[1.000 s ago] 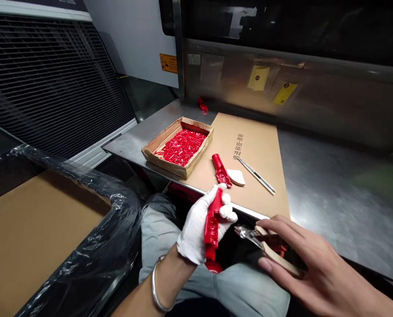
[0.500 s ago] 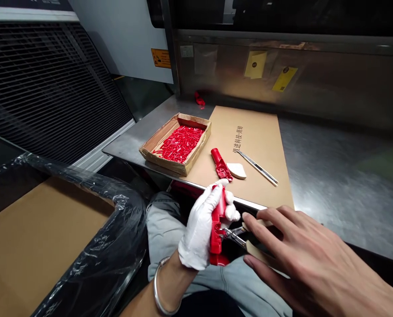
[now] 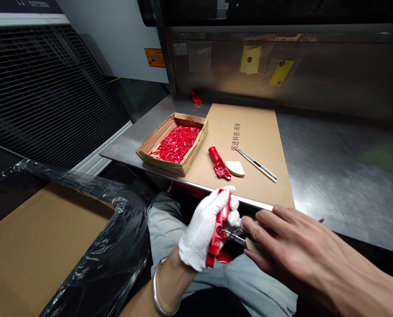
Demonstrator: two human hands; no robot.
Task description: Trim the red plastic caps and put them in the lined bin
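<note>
Since the earlier frames, the nippers point(image 3: 235, 237) have come in from the right: a second ago they stood apart from the held red part point(image 3: 216, 240), while now their tips are at its right side, and the handles look drawn closer together than half a second ago. The held part has also tipped a little, its near end swinging left. The gloved left hand point(image 3: 201, 229) is closed around this part, just off the near edge of the metal table point(image 3: 342, 176), above the lap; the bare right hand point(image 3: 292, 242) grips the nippers by their pale handles. As for progress, the cut seems under way at one spot, but whether anything has come free cannot be told, nor how much trimming remains on this part. Many small red scraps point(image 3: 178, 143) lie in the cardboard box point(image 3: 183, 169) at the left, which suggests plenty of clipping is done. A similar red piece point(image 3: 219, 164) rests on the cardboard sheet point(image 3: 259, 127), beside a white pad point(image 3: 235, 168), with a slim knife point(image 3: 257, 165) to the right; whether that piece is finished is unclear. Another small red item point(image 3: 195, 97) lies at the far side. These tabletop things keep their arrangement; only the view has shifted.
</note>
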